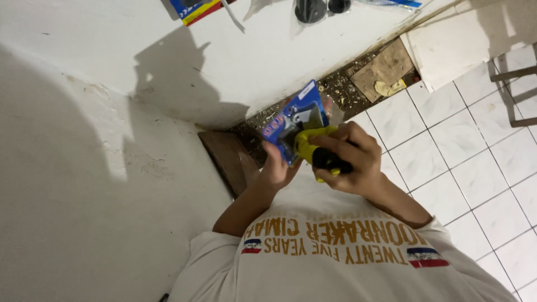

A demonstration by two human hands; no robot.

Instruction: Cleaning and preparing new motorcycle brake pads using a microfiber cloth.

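My left hand grips the lower edge of a blue blister card package with a clear plastic front and a grey item inside. My right hand is wrapped around a tool with a yellow and black handle, pressed against the package. Both hands are close together in front of my chest, above my white printed shirt. The tool's working end is hidden behind the package and my fingers.
A white surface spreads to the left and top, with a colourful package and black round items in plastic at its far edge. A brown wooden piece lies by dirty rubble. White floor tiles fill the right.
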